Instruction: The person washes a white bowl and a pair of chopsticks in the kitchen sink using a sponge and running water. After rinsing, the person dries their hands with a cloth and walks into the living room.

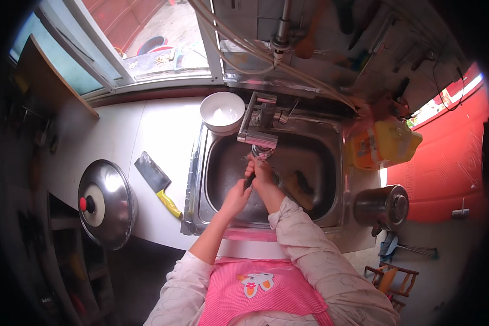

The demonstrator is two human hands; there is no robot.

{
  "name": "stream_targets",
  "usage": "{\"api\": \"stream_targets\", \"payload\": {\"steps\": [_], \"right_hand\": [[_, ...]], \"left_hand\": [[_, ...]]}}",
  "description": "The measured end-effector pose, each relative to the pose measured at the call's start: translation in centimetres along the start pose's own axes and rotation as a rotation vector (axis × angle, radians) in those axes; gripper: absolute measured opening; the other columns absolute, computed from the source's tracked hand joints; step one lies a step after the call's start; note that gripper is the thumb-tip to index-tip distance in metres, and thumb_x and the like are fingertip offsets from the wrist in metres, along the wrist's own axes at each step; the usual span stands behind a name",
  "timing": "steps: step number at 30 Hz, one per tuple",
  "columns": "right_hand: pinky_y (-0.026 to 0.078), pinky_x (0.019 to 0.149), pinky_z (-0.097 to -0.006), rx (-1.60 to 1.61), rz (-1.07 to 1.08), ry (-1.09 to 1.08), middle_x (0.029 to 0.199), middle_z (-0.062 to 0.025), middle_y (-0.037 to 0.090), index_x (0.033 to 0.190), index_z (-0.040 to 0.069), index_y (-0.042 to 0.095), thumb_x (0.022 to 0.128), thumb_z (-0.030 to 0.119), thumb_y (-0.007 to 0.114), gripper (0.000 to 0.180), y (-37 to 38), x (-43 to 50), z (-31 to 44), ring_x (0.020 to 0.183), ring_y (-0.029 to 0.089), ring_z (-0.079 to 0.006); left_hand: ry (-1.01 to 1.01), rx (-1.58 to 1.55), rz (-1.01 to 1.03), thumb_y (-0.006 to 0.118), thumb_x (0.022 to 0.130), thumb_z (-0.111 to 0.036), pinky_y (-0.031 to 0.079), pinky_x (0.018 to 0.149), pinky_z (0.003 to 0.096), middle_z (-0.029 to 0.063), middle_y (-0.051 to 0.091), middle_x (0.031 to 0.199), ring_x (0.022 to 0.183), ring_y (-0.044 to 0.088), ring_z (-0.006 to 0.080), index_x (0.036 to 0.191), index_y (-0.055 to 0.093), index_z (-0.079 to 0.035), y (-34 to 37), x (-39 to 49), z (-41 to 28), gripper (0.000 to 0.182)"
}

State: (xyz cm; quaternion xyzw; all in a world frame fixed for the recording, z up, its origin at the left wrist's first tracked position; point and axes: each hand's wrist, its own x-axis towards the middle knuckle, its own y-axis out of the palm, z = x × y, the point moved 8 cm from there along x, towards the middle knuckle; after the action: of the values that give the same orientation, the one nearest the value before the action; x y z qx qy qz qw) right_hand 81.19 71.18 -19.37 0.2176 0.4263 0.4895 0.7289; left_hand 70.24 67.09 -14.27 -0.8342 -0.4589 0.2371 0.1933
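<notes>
Under the faucet (257, 137), my two hands are close together over the stainless steel sink (228, 195). My left hand (237, 198) grips the lower end of a slim dark object (249, 180); its kind is hard to make out. The fingers of my right hand (261, 173) are curled around the same object farther up, right below the spout, and hide much of it. In the right part of the basin lies a brownish piece (296, 191) with a dark item (303, 182) on it; what they are is unclear.
A white bowl (222, 111) stands at the sink's back left corner. On the left counter are a cleaver (154, 173) with a yellow handle and a lidded pan (106, 203). To the right stand a yellow container (385, 144) and a metal pot (379, 208). Hoses (244, 40) hang behind.
</notes>
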Motion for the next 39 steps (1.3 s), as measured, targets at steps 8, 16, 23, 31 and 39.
{"api": "stream_targets", "payload": {"steps": [8, 16, 23, 31, 39], "right_hand": [[0.038, 0.042, -0.0313, -0.113, -0.255, -0.067, 0.066, 0.0006, 0.050, 0.085, 0.016, 0.057, 0.088, 0.037, 0.049, 0.023, -1.7, 3.8, 7.0, 0.056, 0.052, -0.0172], [0.041, 0.052, -0.0314, -0.591, -0.437, -0.593, 0.070, -0.0040, 0.054, 0.086, 0.008, 0.058, 0.086, 0.031, 0.057, 0.022, -3.7, 8.4, 22.7, 0.062, 0.053, -0.0141], [0.045, 0.080, -0.0353, -0.895, 0.039, -0.282, 0.112, -0.0052, 0.056, 0.115, 0.007, 0.055, 0.084, 0.035, 0.063, 0.042, 4.4, 1.8, 21.4, 0.097, 0.055, -0.0197], [0.044, 0.059, -0.0242, -0.834, 0.097, 0.195, 0.081, 0.0018, 0.064, 0.090, 0.009, 0.067, 0.088, 0.034, 0.057, 0.027, 0.0, -5.9, 11.9, 0.071, 0.055, -0.0067], [0.048, 0.056, -0.0239, -0.843, -0.100, -0.125, 0.070, -0.0024, 0.063, 0.080, 0.004, 0.066, 0.082, 0.022, 0.061, 0.019, 3.1, -11.1, 16.1, 0.064, 0.060, -0.0106]], "left_hand": [[-0.251, -0.341, 0.310, 0.052, 0.091, -0.030, 0.036, 0.053, 0.0277, 0.0017, 0.049, 0.068, 0.059, 0.045, 0.0118, 0.089, 0.050, -0.006, -0.8, 0.2, -1.1, 0.024], [-0.356, -0.519, 0.494, 0.050, 0.089, -0.031, 0.030, 0.047, 0.0224, -0.0047, 0.043, 0.068, 0.056, 0.037, 0.0053, 0.094, 0.052, -0.008, -1.5, -1.5, 0.0, 0.024], [-0.282, -0.836, 0.558, 0.049, 0.093, -0.025, 0.026, 0.047, 0.0203, -0.0043, 0.042, 0.067, 0.053, 0.033, 0.0052, 0.100, 0.053, -0.008, 0.6, 0.0, -2.2, 0.019], [-0.204, -0.782, 0.728, 0.050, 0.094, -0.025, 0.030, 0.046, 0.0222, -0.0010, 0.048, 0.069, 0.053, 0.040, 0.0082, 0.105, 0.055, -0.005, 3.4, 1.2, -6.5, 0.023], [-0.389, -1.554, 0.478, 0.032, 0.090, -0.061, 0.041, 0.096, 0.0349, 0.0147, 0.059, 0.109, 0.099, 0.057, 0.0222, 0.128, 0.045, 0.002, 4.9, 1.1, -2.0, 0.074]]}}
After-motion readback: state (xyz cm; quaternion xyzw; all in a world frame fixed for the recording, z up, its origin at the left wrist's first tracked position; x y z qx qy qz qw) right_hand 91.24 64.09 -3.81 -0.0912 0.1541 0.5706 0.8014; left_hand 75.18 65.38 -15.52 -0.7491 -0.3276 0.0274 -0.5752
